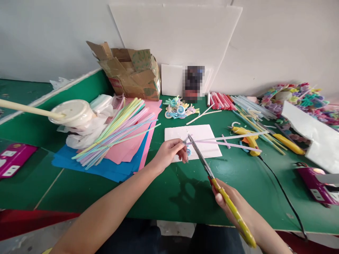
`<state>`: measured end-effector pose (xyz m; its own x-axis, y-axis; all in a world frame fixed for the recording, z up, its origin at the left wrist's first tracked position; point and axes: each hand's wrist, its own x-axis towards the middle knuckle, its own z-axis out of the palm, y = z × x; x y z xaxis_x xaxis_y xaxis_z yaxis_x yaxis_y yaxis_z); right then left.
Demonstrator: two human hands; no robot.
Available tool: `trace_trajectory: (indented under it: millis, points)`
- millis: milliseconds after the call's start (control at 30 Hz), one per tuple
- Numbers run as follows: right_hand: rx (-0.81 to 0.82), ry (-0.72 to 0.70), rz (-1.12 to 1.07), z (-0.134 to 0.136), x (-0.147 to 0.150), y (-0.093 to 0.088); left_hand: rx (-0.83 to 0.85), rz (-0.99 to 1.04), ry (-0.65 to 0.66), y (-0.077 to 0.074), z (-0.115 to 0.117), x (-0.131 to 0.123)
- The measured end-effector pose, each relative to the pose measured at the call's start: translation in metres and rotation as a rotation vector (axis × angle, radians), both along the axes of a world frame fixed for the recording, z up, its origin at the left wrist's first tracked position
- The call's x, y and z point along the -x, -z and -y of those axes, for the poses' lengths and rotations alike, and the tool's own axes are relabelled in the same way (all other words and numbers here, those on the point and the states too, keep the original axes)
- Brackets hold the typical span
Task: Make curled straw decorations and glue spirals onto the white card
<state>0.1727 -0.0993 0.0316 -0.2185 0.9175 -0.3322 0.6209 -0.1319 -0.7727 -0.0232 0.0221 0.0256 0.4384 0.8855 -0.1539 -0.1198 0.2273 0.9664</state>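
My left hand [173,150] is closed, pinching a lilac stem [227,144] that looks like a pipe cleaner. This stem stretches off to the right, with a paler stem [238,136] beside it. Below my left fingertips shows a small blue spiral [189,151]; whether the hand holds it too, I cannot tell. My right hand [229,195] is wrapped round the yellow handles of a pair of scissors [202,158]. The blades point up and left, across the lilac stem close to my left fingers. Beneath them lies a white foam board [190,132].
Coloured stems [116,134] lie on pink and blue sheets at left. Finished coils [180,108] sit behind the board. At right are a yellow glue gun [246,135] with its cord, a yellow-handled tool [288,143] and a purple power strip [315,183]. A cardboard box [135,79] stands behind.
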Motion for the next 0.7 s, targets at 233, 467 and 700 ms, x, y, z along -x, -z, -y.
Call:
trace_trajectory:
  millis: [233, 467, 700]
  points:
    - [-0.007, 0.005, 0.033, -0.0003, 0.0014, -0.0039, 0.007, 0.010, -0.002, -0.0023, 0.0015, 0.0001]
    - [-0.007, 0.016, 0.018, -0.0019, 0.0018, -0.0032, -0.004, 0.008, 0.007, -0.0011, 0.0017, -0.0003]
    - [0.103, 0.065, -0.058, -0.0058, 0.0049, 0.0005, 0.004, 0.001, 0.026, -0.0001, 0.0017, -0.0008]
